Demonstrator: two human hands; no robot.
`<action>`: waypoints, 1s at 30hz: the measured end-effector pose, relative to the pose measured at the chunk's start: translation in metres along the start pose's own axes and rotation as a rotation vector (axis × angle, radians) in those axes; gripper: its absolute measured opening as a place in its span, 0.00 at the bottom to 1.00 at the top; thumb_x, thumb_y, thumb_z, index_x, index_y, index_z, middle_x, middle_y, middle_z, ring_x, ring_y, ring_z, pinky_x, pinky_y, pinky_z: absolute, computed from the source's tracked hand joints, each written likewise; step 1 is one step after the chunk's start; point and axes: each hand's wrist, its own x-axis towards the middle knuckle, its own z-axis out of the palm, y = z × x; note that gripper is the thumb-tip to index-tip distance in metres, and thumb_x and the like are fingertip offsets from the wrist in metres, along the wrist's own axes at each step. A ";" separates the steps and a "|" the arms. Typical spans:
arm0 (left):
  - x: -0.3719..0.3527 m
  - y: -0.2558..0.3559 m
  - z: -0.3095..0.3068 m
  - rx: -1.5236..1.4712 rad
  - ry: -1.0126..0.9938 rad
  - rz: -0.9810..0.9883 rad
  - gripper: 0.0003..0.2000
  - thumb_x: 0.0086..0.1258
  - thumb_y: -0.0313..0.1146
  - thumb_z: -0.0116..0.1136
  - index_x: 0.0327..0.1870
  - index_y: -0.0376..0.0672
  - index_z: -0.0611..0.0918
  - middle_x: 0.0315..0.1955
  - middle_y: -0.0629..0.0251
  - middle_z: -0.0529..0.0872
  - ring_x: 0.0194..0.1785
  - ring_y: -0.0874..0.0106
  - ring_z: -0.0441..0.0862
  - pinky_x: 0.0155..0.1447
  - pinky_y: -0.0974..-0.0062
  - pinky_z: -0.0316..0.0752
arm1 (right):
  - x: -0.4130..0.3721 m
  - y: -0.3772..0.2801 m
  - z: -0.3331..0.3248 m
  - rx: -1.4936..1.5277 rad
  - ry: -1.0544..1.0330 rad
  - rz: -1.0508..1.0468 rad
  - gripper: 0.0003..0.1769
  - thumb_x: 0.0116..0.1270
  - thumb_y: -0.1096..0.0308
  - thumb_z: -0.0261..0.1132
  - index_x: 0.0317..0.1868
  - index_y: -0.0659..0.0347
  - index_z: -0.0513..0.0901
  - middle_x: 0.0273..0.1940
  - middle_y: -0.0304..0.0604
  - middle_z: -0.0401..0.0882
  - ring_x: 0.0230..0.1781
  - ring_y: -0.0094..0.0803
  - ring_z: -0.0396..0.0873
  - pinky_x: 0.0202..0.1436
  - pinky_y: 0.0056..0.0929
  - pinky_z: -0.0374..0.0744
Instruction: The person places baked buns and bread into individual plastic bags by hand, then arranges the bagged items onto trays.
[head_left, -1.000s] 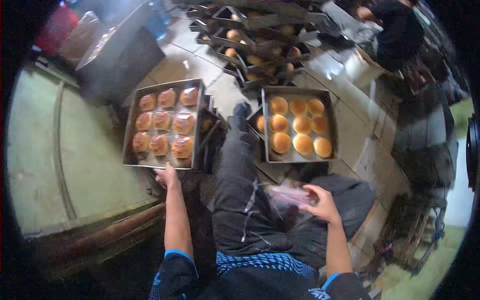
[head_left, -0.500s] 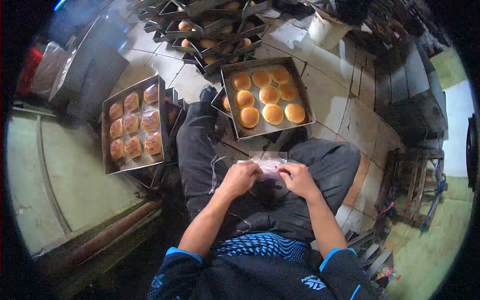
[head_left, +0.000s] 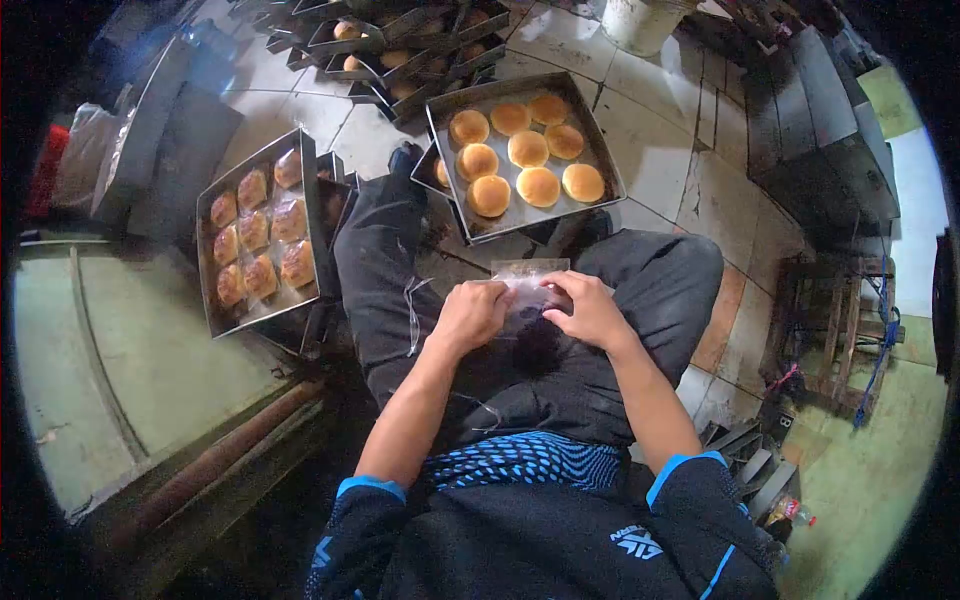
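Observation:
A clear plastic bag (head_left: 526, 268) is stretched between my two hands above my lap. My left hand (head_left: 474, 318) is closed on its left side, with the thumb and fingertips at the plastic. On the opposite side, my right hand (head_left: 588, 312) grips the bag with curled fingers, its thumb lower down. Beyond the hands, a square metal tray (head_left: 520, 232) holds several round golden buns (head_left: 528, 149). To the left, a second tray (head_left: 322, 230) stands tilted in view and carries several glossy, darker-topped buns (head_left: 256, 228) that appear wrapped in clear plastic.
Stacked trays with buns (head_left: 395, 60) stand at the far side. A white bucket (head_left: 640, 25) is at the upper right. Dark metal boxes (head_left: 815, 130) and a wooden stool (head_left: 830, 320) line the right. A plastic strip (head_left: 413, 315) lies on my left leg.
The view has shifted, so the trays sit higher and further left. My right thumb and forefinger have spread further apart at the bag, which both hands still hold.

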 end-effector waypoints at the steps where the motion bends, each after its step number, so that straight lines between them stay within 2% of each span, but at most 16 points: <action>1: 0.001 0.000 -0.002 -0.029 0.033 0.006 0.11 0.70 0.37 0.62 0.42 0.37 0.85 0.34 0.47 0.86 0.40 0.48 0.85 0.48 0.56 0.79 | -0.002 -0.004 -0.003 0.043 0.056 0.070 0.26 0.49 0.75 0.78 0.51 0.62 0.83 0.42 0.48 0.81 0.36 0.39 0.84 0.41 0.34 0.83; 5: -0.007 -0.006 -0.010 -0.230 0.205 0.072 0.18 0.67 0.36 0.65 0.55 0.39 0.82 0.42 0.50 0.85 0.47 0.53 0.85 0.52 0.61 0.79 | -0.019 -0.004 -0.026 0.187 0.127 0.339 0.24 0.49 0.79 0.76 0.50 0.63 0.82 0.33 0.43 0.83 0.29 0.27 0.83 0.33 0.27 0.81; 6: -0.008 -0.003 -0.018 -0.143 0.176 0.051 0.21 0.65 0.36 0.67 0.57 0.40 0.80 0.47 0.52 0.84 0.52 0.54 0.83 0.56 0.62 0.77 | -0.024 0.000 -0.029 0.192 0.085 0.309 0.22 0.50 0.79 0.76 0.47 0.64 0.83 0.32 0.43 0.83 0.30 0.27 0.83 0.34 0.26 0.81; 10: 0.003 0.006 -0.032 -0.098 0.325 0.148 0.17 0.66 0.34 0.65 0.54 0.39 0.83 0.47 0.54 0.85 0.51 0.57 0.83 0.59 0.63 0.76 | -0.029 -0.020 -0.029 0.092 0.067 0.200 0.16 0.51 0.75 0.75 0.42 0.67 0.85 0.33 0.46 0.86 0.33 0.32 0.85 0.40 0.28 0.81; 13: 0.013 0.007 -0.033 -0.288 0.250 0.068 0.15 0.68 0.35 0.63 0.53 0.39 0.85 0.47 0.52 0.86 0.52 0.57 0.84 0.59 0.63 0.76 | -0.037 -0.018 -0.018 0.042 -0.097 0.228 0.16 0.53 0.73 0.74 0.44 0.67 0.86 0.36 0.50 0.87 0.34 0.38 0.86 0.43 0.31 0.82; 14: 0.014 0.004 -0.027 -0.332 0.213 0.072 0.15 0.72 0.37 0.61 0.53 0.38 0.85 0.47 0.51 0.86 0.52 0.57 0.84 0.60 0.64 0.76 | -0.044 -0.009 -0.011 0.007 -0.102 0.117 0.15 0.56 0.75 0.73 0.45 0.69 0.85 0.34 0.47 0.87 0.35 0.34 0.86 0.41 0.28 0.81; 17: 0.007 -0.017 -0.012 -0.348 0.004 0.036 0.16 0.75 0.41 0.58 0.54 0.38 0.85 0.48 0.50 0.86 0.54 0.55 0.83 0.60 0.63 0.76 | -0.039 -0.010 -0.028 0.151 -0.154 0.071 0.12 0.56 0.76 0.69 0.43 0.67 0.86 0.35 0.51 0.86 0.35 0.41 0.86 0.45 0.34 0.83; 18: 0.004 -0.012 -0.020 -0.297 -0.115 -0.029 0.19 0.76 0.43 0.56 0.56 0.37 0.84 0.49 0.49 0.86 0.55 0.55 0.83 0.62 0.62 0.75 | -0.034 -0.024 -0.045 0.115 -0.090 0.105 0.10 0.57 0.78 0.67 0.41 0.68 0.85 0.35 0.50 0.87 0.35 0.40 0.86 0.44 0.34 0.82; 21: 0.005 -0.020 -0.015 -0.370 0.144 0.059 0.21 0.77 0.46 0.55 0.56 0.37 0.84 0.50 0.49 0.85 0.54 0.52 0.83 0.63 0.60 0.75 | -0.029 -0.038 -0.083 0.151 0.195 0.242 0.06 0.61 0.80 0.70 0.40 0.67 0.86 0.36 0.44 0.85 0.35 0.30 0.82 0.43 0.26 0.79; 22: 0.005 -0.016 -0.016 -0.354 0.316 -0.066 0.23 0.78 0.49 0.53 0.57 0.36 0.83 0.49 0.50 0.85 0.54 0.57 0.83 0.63 0.62 0.74 | -0.026 -0.045 -0.087 0.163 0.354 0.168 0.07 0.61 0.81 0.70 0.40 0.65 0.87 0.36 0.43 0.85 0.34 0.31 0.82 0.43 0.27 0.80; 23: 0.008 -0.014 -0.021 -0.635 0.313 -0.269 0.26 0.80 0.52 0.49 0.59 0.36 0.82 0.49 0.55 0.85 0.56 0.62 0.82 0.64 0.64 0.74 | -0.022 -0.052 -0.091 0.174 0.514 0.092 0.08 0.62 0.82 0.70 0.41 0.64 0.88 0.37 0.41 0.85 0.34 0.32 0.82 0.43 0.28 0.80; 25: 0.009 -0.030 -0.032 -1.552 0.001 -0.143 0.32 0.78 0.57 0.49 0.66 0.35 0.77 0.53 0.56 0.84 0.56 0.65 0.82 0.63 0.64 0.75 | -0.011 -0.075 -0.089 -0.031 0.565 -0.190 0.08 0.62 0.79 0.70 0.42 0.61 0.90 0.37 0.41 0.85 0.35 0.33 0.82 0.43 0.29 0.81; 26: 0.005 -0.025 -0.036 -1.704 -0.185 0.024 0.39 0.75 0.63 0.50 0.72 0.33 0.70 0.57 0.55 0.82 0.57 0.65 0.82 0.63 0.63 0.76 | -0.005 -0.083 -0.082 -0.136 0.582 -0.332 0.09 0.63 0.78 0.70 0.43 0.59 0.91 0.37 0.41 0.85 0.36 0.34 0.82 0.43 0.29 0.81; 27: 0.002 -0.012 -0.035 -1.773 -0.219 0.196 0.43 0.73 0.65 0.52 0.74 0.34 0.66 0.60 0.54 0.81 0.59 0.64 0.81 0.64 0.61 0.76 | -0.002 -0.081 -0.064 -0.273 0.568 -0.371 0.12 0.58 0.75 0.70 0.43 0.55 0.92 0.39 0.40 0.84 0.41 0.37 0.82 0.46 0.33 0.81; 29: -0.003 -0.001 -0.029 -1.768 -0.061 0.209 0.37 0.74 0.56 0.57 0.73 0.34 0.67 0.62 0.55 0.80 0.61 0.64 0.80 0.65 0.62 0.76 | 0.002 -0.080 -0.037 -0.442 0.321 -0.475 0.23 0.46 0.71 0.68 0.46 0.50 0.91 0.44 0.36 0.83 0.51 0.40 0.79 0.61 0.47 0.74; 30: -0.001 0.006 -0.034 -1.623 0.065 -0.089 0.31 0.73 0.43 0.65 0.70 0.33 0.71 0.59 0.57 0.82 0.59 0.67 0.81 0.64 0.64 0.76 | 0.010 -0.074 -0.022 -0.433 0.220 -0.518 0.23 0.48 0.70 0.69 0.48 0.50 0.90 0.47 0.36 0.83 0.54 0.40 0.78 0.65 0.51 0.70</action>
